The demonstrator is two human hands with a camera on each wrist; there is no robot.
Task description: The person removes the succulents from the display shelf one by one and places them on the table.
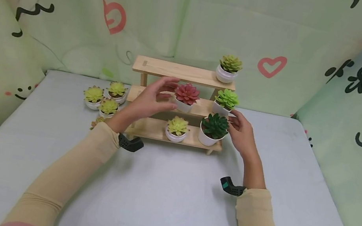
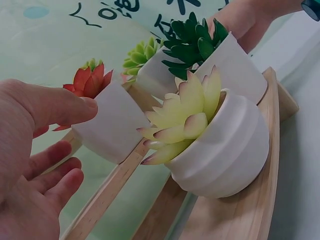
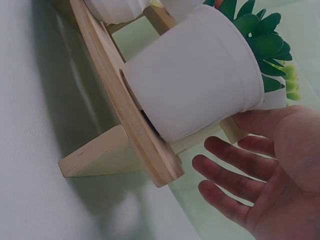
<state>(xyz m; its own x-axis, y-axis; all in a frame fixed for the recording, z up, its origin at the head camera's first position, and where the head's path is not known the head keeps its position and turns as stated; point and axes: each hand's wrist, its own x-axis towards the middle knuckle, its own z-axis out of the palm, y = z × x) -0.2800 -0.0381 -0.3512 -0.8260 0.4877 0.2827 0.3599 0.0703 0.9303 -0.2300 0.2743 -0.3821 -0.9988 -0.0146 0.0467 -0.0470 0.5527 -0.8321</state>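
My left hand [image 1: 154,98] is at the left of a red succulent [image 1: 187,93] in a white pot on the middle tier of a wooden stand [image 1: 153,127]. In the left wrist view its thumb overlaps the edge of that white pot [image 2: 112,122], fingers spread and not wrapped round it. My right hand [image 1: 242,133] is at the right end of the stand, beside a dark green succulent [image 1: 215,126] on the lowest tier. Its thumb is close to the white pot [image 3: 195,75], and its fingers are loosely extended; contact is unclear. Behind is a bright green succulent [image 1: 227,98].
A yellow-green succulent [image 1: 177,126] in a ribbed pot sits on the lowest tier, another succulent [image 1: 230,63] at the right of the top tier. Several potted succulents [image 1: 93,95] stand left of the stand on the white table [image 1: 166,198]. A printed curtain [image 1: 217,23] hangs behind.
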